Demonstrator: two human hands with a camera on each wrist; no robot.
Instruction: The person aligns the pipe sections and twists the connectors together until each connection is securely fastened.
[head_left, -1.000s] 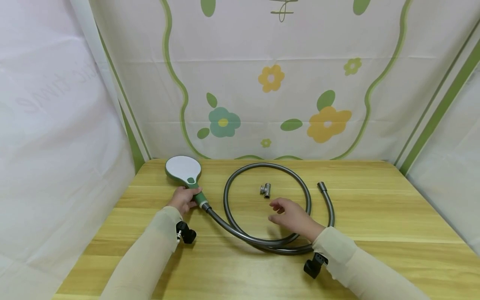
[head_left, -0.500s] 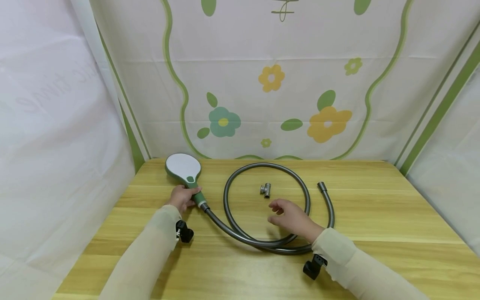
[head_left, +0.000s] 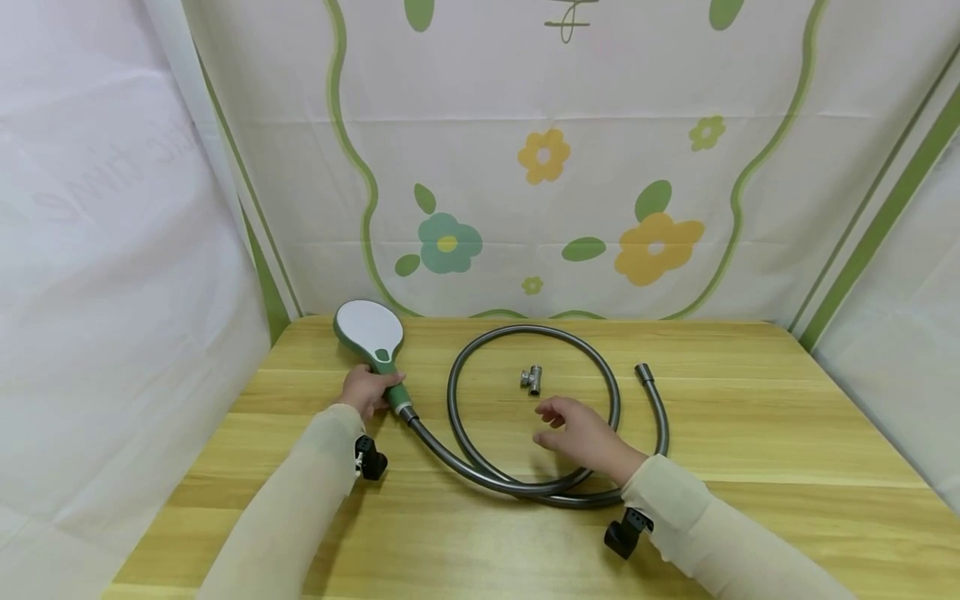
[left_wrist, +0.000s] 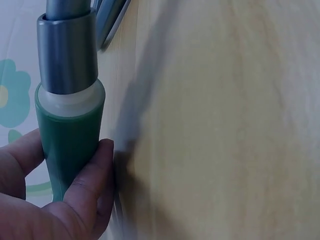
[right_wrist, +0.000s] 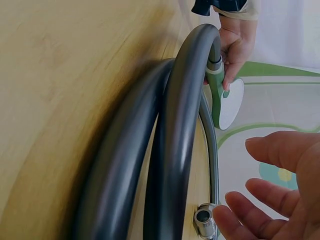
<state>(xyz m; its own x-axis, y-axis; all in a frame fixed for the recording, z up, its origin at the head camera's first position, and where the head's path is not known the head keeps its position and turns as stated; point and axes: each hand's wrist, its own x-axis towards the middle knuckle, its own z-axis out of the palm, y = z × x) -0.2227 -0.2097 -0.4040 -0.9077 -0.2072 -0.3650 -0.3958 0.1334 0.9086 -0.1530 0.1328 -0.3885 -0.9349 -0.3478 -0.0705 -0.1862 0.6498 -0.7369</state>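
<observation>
A green and white shower head [head_left: 369,329] is held at its green handle by my left hand [head_left: 364,390]. In the left wrist view, fingers and thumb wrap the handle [left_wrist: 70,145] just below a grey metal collar [left_wrist: 68,54]. From the handle a dark grey shower hose [head_left: 450,460] runs off and loops over the table. My right hand [head_left: 581,433] hovers over the right part of that loop, its fingers loosely bent and holding nothing. Inside the loop lies a small chrome tee fitting [head_left: 532,381], beyond the right fingertips.
The hose's free end [head_left: 643,372] lies to the right of the loop, pointing toward the back. A wooden table [head_left: 787,417] carries everything. Patterned fabric [head_left: 495,167] hangs behind the table, with white cloth [head_left: 97,292] along the left side.
My left hand has raised the shower head slightly, its face tilting up a little more. The hose near the handle shifted with it. My right hand has barely moved.
</observation>
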